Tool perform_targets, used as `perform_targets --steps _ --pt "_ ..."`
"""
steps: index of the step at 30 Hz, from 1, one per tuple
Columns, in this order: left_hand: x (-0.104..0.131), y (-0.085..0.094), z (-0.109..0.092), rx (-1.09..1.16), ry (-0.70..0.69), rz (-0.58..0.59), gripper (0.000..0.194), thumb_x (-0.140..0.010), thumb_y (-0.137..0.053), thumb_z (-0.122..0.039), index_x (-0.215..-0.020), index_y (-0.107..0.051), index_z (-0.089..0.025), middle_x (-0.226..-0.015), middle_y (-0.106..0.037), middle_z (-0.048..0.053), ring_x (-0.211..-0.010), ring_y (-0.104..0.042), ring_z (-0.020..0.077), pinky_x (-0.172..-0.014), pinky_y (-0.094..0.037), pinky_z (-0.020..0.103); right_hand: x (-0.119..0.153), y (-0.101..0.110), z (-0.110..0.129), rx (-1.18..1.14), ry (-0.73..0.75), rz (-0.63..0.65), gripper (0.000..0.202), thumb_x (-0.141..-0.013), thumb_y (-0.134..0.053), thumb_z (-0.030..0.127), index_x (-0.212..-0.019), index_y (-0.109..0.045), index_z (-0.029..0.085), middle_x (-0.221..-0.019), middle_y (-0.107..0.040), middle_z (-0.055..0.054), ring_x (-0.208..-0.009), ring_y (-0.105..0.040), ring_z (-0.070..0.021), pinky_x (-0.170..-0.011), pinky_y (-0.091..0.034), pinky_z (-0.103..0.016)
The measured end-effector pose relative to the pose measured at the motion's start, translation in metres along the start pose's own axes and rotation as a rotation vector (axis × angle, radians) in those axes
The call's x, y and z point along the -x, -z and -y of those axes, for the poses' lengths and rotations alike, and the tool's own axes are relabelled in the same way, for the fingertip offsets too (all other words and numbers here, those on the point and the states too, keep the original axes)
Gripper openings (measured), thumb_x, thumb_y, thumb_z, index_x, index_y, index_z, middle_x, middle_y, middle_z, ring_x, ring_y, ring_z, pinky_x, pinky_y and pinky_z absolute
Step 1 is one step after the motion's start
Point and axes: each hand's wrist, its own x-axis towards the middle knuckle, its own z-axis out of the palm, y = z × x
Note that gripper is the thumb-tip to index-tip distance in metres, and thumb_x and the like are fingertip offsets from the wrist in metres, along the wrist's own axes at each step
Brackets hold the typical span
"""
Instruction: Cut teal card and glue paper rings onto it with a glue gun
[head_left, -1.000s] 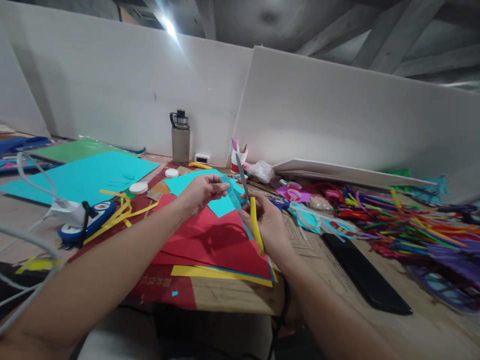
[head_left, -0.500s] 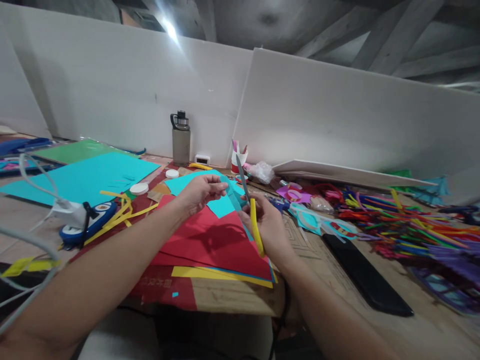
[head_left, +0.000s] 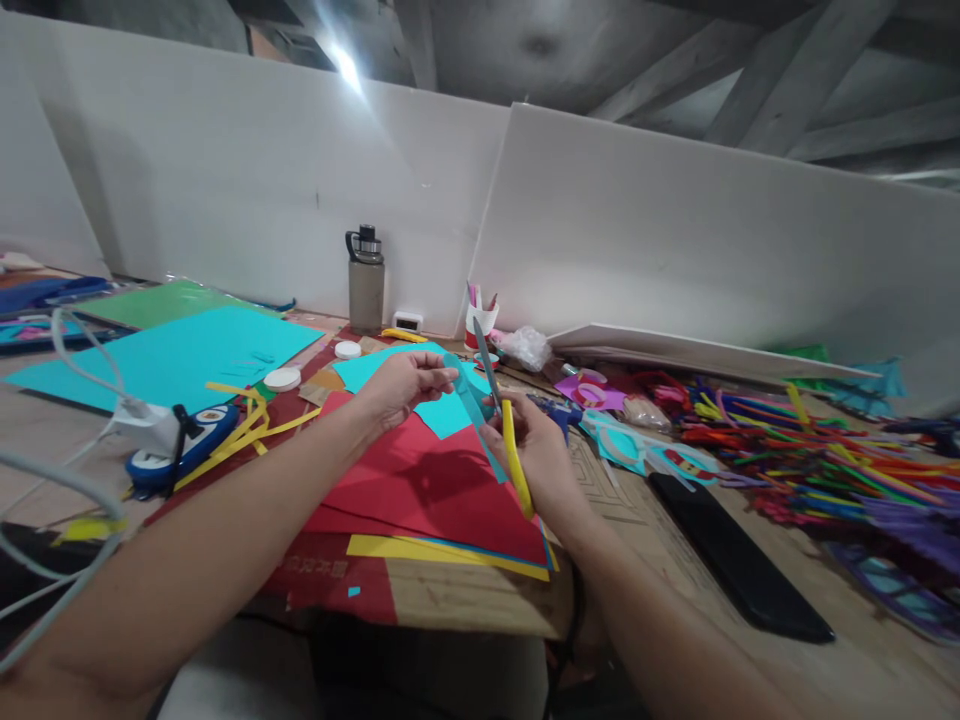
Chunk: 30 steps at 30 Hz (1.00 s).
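My left hand (head_left: pixel 405 385) pinches the upper end of a narrow cyan paper strip (head_left: pixel 471 408) above the table. My right hand (head_left: pixel 536 455) grips yellow-handled scissors (head_left: pixel 510 440), whose grey blades point up and away, right beside the strip. Both hands hover over a stack of red paper sheets (head_left: pixel 420 485) with yellow and blue sheets under it. A cyan sheet (head_left: pixel 375 365) lies just behind the hands.
A steel water bottle (head_left: pixel 365 280) and a cup of pens (head_left: pixel 480 320) stand by the white wall. A large cyan sheet (head_left: pixel 165 355), a tape dispenser (head_left: pixel 176 455) and cables lie left. A black phone (head_left: pixel 739 570) and a heap of coloured sticks (head_left: pixel 825 460) lie right.
The hands, strip and scissors stay almost as they were; the whole view has shifted slightly as my head moved.
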Motion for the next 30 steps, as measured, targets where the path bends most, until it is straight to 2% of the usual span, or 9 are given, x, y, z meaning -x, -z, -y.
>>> perform_targets --steps 12,16,25,30 --pt "-0.0009 0.0033 0.0020 -0.044 0.023 -0.007 0.026 -0.056 -0.078 -0.023 -0.066 -0.055 -0.013 -0.061 -0.058 0.000 -0.056 -0.053 0.0083 -0.053 -0.037 0.022 -0.0002 0.0006 0.0051 -0.060 -0.027 0.015 0.035 -0.075 -0.059 0.027 -0.108 -0.055 0.019 -0.074 -0.059 0.000 -0.065 -0.054 -0.0149 -0.058 -0.043 -0.025" --pt "-0.0014 0.0040 0.0031 -0.036 0.038 -0.027 0.026 -0.056 -0.078 -0.022 -0.067 -0.057 -0.014 -0.063 -0.058 -0.001 -0.061 -0.056 0.0095 -0.056 -0.039 0.023 -0.0002 0.0008 0.0055 -0.077 -0.028 0.013 0.035 -0.075 -0.059 0.029 -0.108 -0.055 0.018 -0.071 -0.058 0.000 -0.063 -0.053 -0.0152 -0.056 -0.042 -0.025" --pt "-0.0041 0.0043 0.0065 -0.021 0.010 0.022 0.021 -0.060 -0.076 -0.019 -0.065 -0.057 -0.012 -0.060 -0.059 0.002 -0.053 -0.054 0.0086 -0.052 -0.040 0.022 0.0001 -0.0005 -0.0007 -0.027 -0.026 0.029 0.035 -0.077 -0.056 0.032 -0.110 -0.055 0.019 -0.073 -0.056 0.000 -0.062 -0.051 -0.0141 -0.054 -0.041 -0.024" --pt "-0.0057 0.0044 0.0073 -0.022 -0.013 -0.019 0.024 -0.058 -0.078 -0.021 -0.063 -0.055 -0.012 -0.059 -0.056 0.000 -0.054 -0.055 0.0087 -0.052 -0.041 0.021 -0.0011 0.0001 -0.0016 -0.013 -0.032 0.030 0.034 -0.076 -0.059 0.035 -0.107 -0.056 0.020 -0.071 -0.056 0.001 -0.060 -0.050 -0.0135 -0.053 -0.039 -0.023"
